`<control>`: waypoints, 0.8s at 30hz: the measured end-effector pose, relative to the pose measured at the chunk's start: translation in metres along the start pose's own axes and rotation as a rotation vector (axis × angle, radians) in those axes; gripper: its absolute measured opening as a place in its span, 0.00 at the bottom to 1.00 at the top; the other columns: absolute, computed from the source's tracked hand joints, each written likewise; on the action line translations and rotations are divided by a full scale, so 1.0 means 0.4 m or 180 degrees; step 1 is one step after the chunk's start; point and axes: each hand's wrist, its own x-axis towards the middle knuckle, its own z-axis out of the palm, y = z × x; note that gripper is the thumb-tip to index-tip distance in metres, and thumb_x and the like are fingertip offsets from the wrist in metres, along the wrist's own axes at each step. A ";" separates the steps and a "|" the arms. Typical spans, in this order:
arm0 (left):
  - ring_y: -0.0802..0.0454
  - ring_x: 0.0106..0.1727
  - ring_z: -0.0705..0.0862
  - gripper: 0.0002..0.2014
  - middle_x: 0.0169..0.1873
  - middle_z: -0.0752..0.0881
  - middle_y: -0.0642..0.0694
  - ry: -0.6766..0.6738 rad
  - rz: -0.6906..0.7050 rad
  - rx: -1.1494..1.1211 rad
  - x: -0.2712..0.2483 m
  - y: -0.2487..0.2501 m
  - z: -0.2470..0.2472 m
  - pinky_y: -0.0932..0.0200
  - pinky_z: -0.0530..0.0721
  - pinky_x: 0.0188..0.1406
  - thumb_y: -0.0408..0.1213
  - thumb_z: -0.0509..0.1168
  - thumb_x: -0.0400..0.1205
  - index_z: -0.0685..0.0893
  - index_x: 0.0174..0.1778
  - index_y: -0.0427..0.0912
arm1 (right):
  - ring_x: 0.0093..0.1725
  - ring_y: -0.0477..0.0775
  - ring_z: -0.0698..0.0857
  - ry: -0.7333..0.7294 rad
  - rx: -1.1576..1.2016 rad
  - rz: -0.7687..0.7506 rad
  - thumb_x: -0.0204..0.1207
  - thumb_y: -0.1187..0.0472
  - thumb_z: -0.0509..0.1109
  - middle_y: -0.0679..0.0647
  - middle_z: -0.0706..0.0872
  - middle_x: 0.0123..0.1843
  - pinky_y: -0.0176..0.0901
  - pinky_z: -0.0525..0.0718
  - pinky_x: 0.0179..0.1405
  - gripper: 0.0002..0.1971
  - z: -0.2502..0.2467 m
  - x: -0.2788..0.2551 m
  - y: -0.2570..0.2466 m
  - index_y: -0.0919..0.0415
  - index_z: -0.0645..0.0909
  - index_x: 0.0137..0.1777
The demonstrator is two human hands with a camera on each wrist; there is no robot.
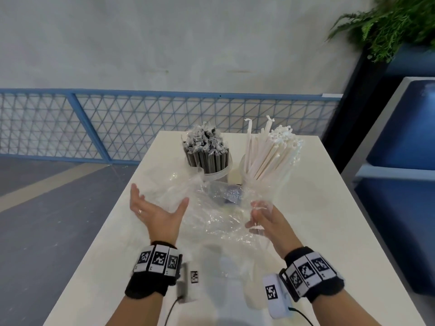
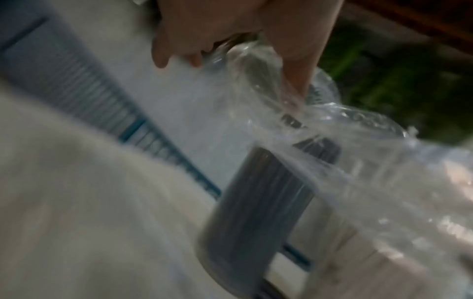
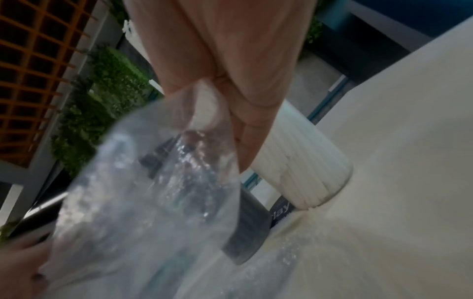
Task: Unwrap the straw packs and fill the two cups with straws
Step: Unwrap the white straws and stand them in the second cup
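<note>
Two clear cups stand at the far end of the white table (image 1: 317, 208). The left cup holds dark grey straws (image 1: 206, 153) (image 2: 256, 202) (image 3: 245, 232); the right one holds white paper-wrapped straws (image 1: 270, 154) (image 3: 302, 161). A crumpled clear plastic wrap (image 1: 211, 215) (image 2: 345, 157) (image 3: 153, 192) hangs between my hands in front of the cups. My left hand (image 1: 156, 208) (image 2: 230, 36) is spread palm-up at the wrap's left edge, its thumb against the film. My right hand (image 1: 261, 218) (image 3: 230, 81) grips the wrap's right side with curled fingers.
A dark printed label (image 1: 231, 195) (image 3: 280, 212) lies under the film, in front of the cups. A blue mesh railing (image 1: 164, 128) runs behind the table. On the right are a blue bench (image 1: 400, 208) and a green plant (image 1: 388, 27). The table's left edge drops to grey floor.
</note>
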 end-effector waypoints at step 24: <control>0.60 0.22 0.73 0.09 0.25 0.80 0.48 -0.1482 -0.0145 0.0641 0.026 -0.170 -0.085 0.67 0.70 0.26 0.35 0.59 0.84 0.75 0.36 0.42 | 0.80 0.64 0.53 -0.0541 -0.4587 -0.1536 0.77 0.32 0.46 0.56 0.62 0.81 0.66 0.70 0.66 0.35 0.155 -0.042 0.153 0.48 0.58 0.80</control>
